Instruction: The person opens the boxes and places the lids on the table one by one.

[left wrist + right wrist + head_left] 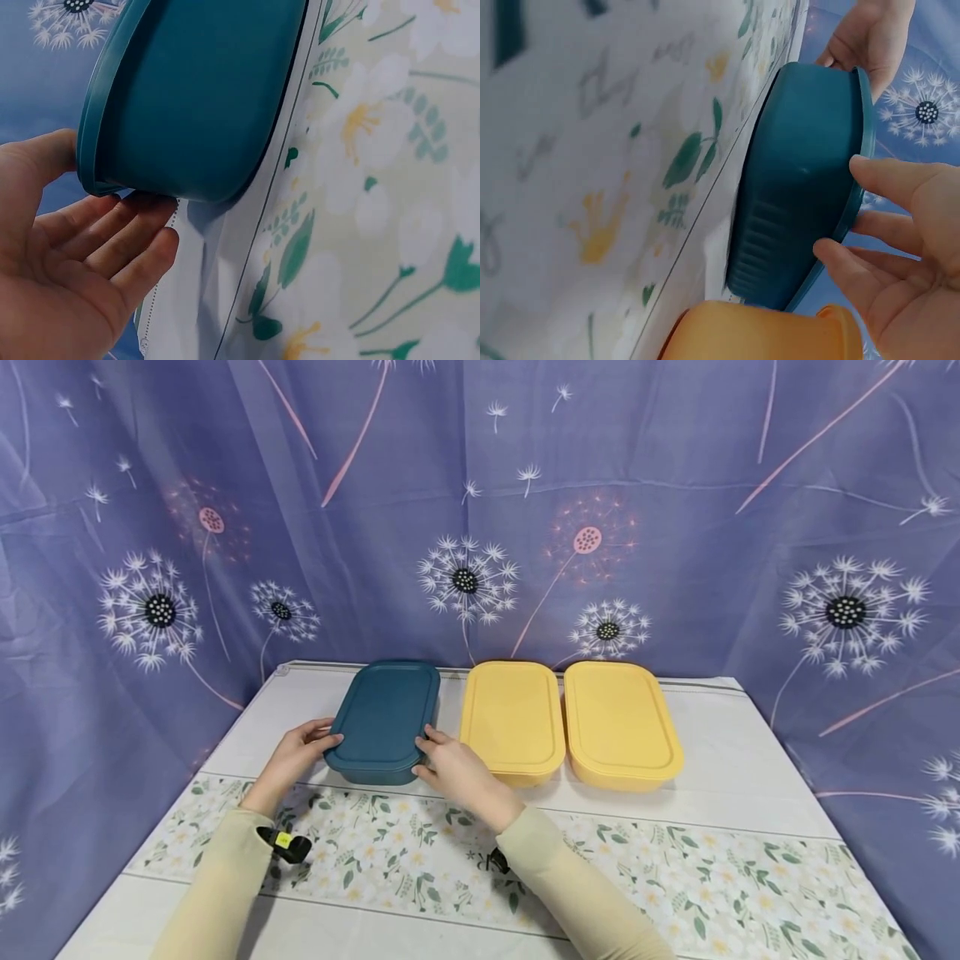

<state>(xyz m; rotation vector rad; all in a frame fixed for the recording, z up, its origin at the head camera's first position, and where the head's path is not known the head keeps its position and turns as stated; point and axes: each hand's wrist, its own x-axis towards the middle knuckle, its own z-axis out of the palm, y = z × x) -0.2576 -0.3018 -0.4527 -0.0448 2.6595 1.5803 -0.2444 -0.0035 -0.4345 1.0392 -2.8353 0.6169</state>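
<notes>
Plainly, left fingers [152, 259] and right fingers [900, 180] hold a teal, round-cornered, lidded box [388, 714].

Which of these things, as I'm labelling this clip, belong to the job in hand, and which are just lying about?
In the job:
teal lidded box, gripped at both sides
left hand
right hand

Apparently just there:
middle yellow box, not held
far-right yellow box, not held
table cover, underneath
dandelion curtain, behind
</notes>
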